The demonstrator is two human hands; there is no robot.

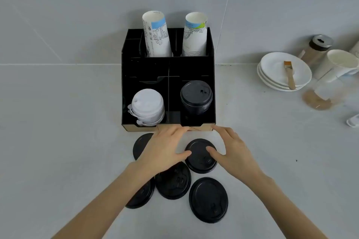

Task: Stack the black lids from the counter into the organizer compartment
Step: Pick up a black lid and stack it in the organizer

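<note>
Several black lids lie on the counter in front of the black organizer [211, 75]. One lid [199, 158] lies between my hands, with my left hand's [165, 149] thumb at its left edge and my right hand's [233, 151] thumb resting on its top. Both hands have their fingers spread and hover over it; neither has lifted it. Other lids lie below [172, 180], lower right [208, 200], lower left [140, 196] and upper left [140, 144], partly hidden by my left arm. A stack of black lids [196, 97] sits in the organizer's front right compartment.
White lids [147, 105] fill the front left compartment. Two paper cup stacks [156, 34] [195, 35] stand in the back. At right are stacked white saucers [284, 72] with a brush [289, 73], a shaker jar [316, 48] and paper cups [336, 64].
</note>
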